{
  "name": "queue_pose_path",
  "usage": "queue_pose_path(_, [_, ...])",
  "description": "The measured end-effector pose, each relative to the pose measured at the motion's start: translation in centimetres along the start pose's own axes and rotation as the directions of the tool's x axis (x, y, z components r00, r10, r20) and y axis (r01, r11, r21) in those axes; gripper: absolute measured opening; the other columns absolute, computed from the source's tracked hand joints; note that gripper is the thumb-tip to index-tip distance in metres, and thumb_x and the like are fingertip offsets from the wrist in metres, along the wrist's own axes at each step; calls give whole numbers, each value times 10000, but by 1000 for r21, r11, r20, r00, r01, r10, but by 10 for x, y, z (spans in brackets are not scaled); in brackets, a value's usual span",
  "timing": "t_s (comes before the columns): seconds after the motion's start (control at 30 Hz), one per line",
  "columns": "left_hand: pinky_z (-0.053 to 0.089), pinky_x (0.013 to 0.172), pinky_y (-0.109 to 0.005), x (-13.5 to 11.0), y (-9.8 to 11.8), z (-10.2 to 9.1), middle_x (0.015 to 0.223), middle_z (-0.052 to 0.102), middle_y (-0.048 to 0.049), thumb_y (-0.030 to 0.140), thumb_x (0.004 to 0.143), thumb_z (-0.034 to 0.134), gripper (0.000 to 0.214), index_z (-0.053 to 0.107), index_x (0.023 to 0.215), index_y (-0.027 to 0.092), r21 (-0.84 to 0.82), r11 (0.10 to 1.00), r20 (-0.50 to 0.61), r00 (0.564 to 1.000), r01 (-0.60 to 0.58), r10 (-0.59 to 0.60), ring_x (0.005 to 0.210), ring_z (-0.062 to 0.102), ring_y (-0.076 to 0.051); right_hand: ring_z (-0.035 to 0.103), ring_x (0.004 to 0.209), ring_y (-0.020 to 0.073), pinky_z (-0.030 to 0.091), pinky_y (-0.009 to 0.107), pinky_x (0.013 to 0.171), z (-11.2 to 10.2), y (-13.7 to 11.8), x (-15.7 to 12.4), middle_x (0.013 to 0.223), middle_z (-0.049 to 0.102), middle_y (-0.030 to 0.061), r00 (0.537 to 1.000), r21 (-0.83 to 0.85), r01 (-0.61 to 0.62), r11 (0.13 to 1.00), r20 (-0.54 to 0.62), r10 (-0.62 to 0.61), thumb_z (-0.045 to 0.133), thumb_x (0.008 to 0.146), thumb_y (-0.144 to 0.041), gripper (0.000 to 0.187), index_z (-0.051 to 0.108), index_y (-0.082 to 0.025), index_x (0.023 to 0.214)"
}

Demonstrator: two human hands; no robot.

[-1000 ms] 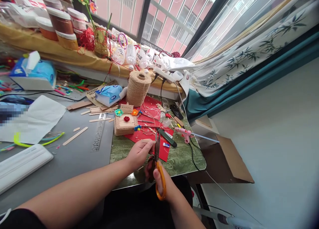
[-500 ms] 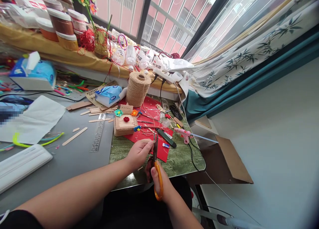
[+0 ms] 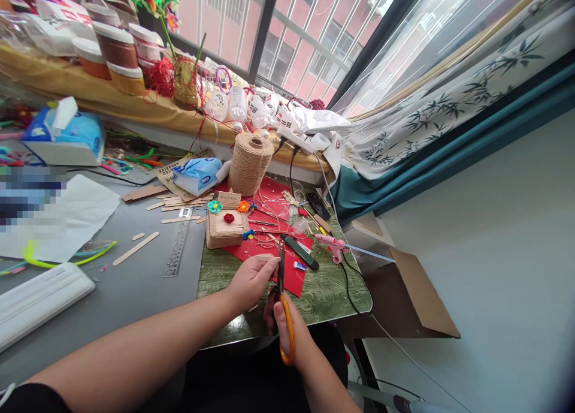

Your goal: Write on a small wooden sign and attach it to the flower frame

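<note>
In my right hand (image 3: 294,332) is a pair of orange-handled scissors (image 3: 288,335), blades pointing away from me. My left hand (image 3: 251,279) is closed on a small wooden craft stick (image 3: 265,258), whose end lies at the scissor blades. Whether the blades have cut into it is too small to tell. Just beyond my hands sits a twine-wrapped box (image 3: 224,233) decorated with a red rose, blue and orange flowers and a small card. A dark green utility knife (image 3: 300,252) lies on the red sheet (image 3: 294,281) to the right of the blades.
Behind the box stands a large twine spool (image 3: 250,164) beside a blue tissue pack (image 3: 197,174). A pink glue gun (image 3: 331,245) with its cord is at the table's right edge. Loose craft sticks (image 3: 135,249) and a clear ruler (image 3: 177,245) lie left. A cardboard box (image 3: 422,293) stands right.
The whole view has shifted slightly. My hands, the scissors and the craft stick keep nearly the same position relative to each other.
</note>
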State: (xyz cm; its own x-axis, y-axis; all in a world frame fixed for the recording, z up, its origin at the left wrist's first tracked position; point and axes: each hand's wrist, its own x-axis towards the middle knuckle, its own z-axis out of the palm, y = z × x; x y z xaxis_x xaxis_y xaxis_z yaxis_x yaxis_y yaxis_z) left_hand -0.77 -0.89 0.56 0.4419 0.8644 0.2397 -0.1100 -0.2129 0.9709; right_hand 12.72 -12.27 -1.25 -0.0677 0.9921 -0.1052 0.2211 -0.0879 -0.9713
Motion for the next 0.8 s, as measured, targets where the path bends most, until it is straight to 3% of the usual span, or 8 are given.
queue_pose_path(0.13, [394, 677, -270, -1, 2, 1, 656, 488, 13, 482, 1058, 374, 512, 479, 645, 197, 0, 1000, -12, 1000, 3, -3, 667, 487, -138, 500, 634, 175, 454, 312, 576, -3, -5, -1, 807, 548, 29, 997, -42, 53, 998, 52, -51, 396, 1033, -677, 450, 515, -245, 989])
queue_pose_path(0.4, [387, 680, -271, -2, 5, 1, 650, 484, 17, 464, 1054, 378, 494, 472, 647, 199, 11, 1000, -27, 1000, -1, 1, 666, 485, -137, 624, 834, 238, 529, 377, 727, -10, -24, -6, 1049, 661, 112, 989, -122, 63, 991, 140, -46, 382, 1052, -640, 476, 531, -238, 1259])
queue_pose_path(0.8, [401, 687, -277, -3, 7, 1, 639, 484, 14, 460, 1053, 370, 501, 469, 634, 203, 7, 1000, -39, 999, -2, 3, 661, 494, -142, 634, 873, 258, 555, 390, 754, -11, -32, -7, 1060, 661, 126, 986, -132, 91, 987, 148, -71, 408, 1036, -656, 517, 540, -231, 1300])
